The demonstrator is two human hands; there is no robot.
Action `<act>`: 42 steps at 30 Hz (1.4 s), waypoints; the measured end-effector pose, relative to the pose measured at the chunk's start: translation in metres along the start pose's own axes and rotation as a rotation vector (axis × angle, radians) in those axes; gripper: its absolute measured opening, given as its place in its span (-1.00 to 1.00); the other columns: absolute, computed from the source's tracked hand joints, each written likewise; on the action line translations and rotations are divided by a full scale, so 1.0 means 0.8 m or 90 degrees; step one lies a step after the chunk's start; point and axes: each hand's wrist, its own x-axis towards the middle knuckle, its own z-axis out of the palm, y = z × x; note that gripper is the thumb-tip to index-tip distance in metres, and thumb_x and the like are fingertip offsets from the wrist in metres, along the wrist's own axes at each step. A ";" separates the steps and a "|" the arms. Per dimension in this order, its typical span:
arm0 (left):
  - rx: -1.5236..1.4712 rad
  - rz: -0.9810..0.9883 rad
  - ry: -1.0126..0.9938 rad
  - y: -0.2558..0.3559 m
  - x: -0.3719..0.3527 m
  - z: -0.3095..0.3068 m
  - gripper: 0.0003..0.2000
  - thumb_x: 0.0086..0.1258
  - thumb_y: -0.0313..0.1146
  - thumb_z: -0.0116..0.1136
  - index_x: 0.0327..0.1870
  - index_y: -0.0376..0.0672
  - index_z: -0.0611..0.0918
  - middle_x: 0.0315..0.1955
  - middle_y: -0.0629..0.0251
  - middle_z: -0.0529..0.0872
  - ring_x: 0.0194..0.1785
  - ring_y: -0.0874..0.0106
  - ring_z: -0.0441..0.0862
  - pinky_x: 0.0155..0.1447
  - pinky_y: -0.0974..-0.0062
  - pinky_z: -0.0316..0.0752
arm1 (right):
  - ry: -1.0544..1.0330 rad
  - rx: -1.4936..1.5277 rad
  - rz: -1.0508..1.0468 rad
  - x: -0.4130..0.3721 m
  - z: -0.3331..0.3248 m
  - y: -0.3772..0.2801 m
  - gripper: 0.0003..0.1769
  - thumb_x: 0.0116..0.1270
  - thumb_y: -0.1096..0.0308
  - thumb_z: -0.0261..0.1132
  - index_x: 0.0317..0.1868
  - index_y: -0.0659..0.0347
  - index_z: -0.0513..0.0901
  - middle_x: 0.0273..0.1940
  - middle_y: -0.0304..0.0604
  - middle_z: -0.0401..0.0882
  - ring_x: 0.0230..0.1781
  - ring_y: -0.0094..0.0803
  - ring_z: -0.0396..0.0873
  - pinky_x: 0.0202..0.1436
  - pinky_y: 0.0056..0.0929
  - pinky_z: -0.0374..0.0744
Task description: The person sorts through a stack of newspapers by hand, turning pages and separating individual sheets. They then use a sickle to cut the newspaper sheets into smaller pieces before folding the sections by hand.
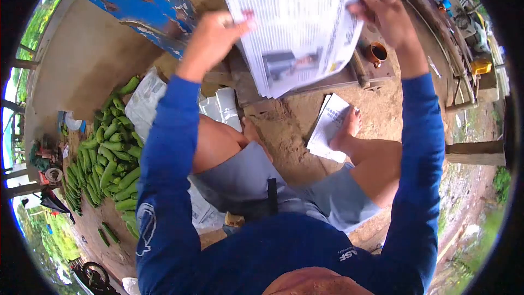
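Note:
Several printed newspaper sheets point(289, 22) hang between my two raised hands, above a low wooden bench. My left hand point(213, 38) pinches their left edge, thumb on the front. At the upper right, my right hand point(385, 16) grips the other edge, where the paper bends over. Part of the bench point(256, 84) is hidden behind the sheets. A brown cup point(377, 53) with dark liquid stands on the bench, below my right hand. On the ground, a stack of papers point(330, 123) lies partly under my bare right foot.
A large pile of long green vegetables point(109, 153) covers the ground at the left, beside crumpled newspaper point(144, 104). More folded paper point(221, 106) lies near my left leg. A peeling blue panel point(131, 0) stands at the upper left. Wooden poles and a yellow container point(481, 66) are at the right.

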 end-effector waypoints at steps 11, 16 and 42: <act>0.077 0.233 0.095 -0.107 -0.018 0.010 -0.73 0.38 -0.55 0.18 0.08 -0.23 0.71 0.08 0.10 0.75 0.16 0.33 0.70 0.20 0.43 0.58 | -0.336 -0.158 -0.147 -0.010 -0.005 0.107 -0.47 0.40 0.10 0.38 0.20 0.34 0.65 0.24 -0.01 0.63 0.19 -0.25 0.62 0.36 -0.31 0.51; 0.203 0.211 -0.114 -0.271 -0.074 0.108 -0.61 0.20 -0.64 0.24 0.09 -0.19 0.70 0.10 0.11 0.72 0.11 0.09 0.69 0.23 0.25 0.56 | -0.302 -0.411 0.146 -0.068 0.048 0.272 -0.48 0.26 0.39 0.40 0.27 -0.01 0.66 0.26 -0.02 0.62 0.27 -0.22 0.55 0.41 -0.31 0.41; 0.124 -0.017 -0.017 -0.254 -0.074 0.152 -0.76 0.40 -0.26 0.24 -0.33 -0.29 0.67 -0.29 -0.01 0.66 -0.22 0.02 0.62 -0.21 0.16 0.42 | -0.155 -0.164 0.367 -0.034 0.056 0.300 -0.64 0.44 0.16 0.34 0.07 0.24 0.69 -0.37 -0.13 0.73 -0.43 -0.48 0.70 -0.39 -0.41 0.70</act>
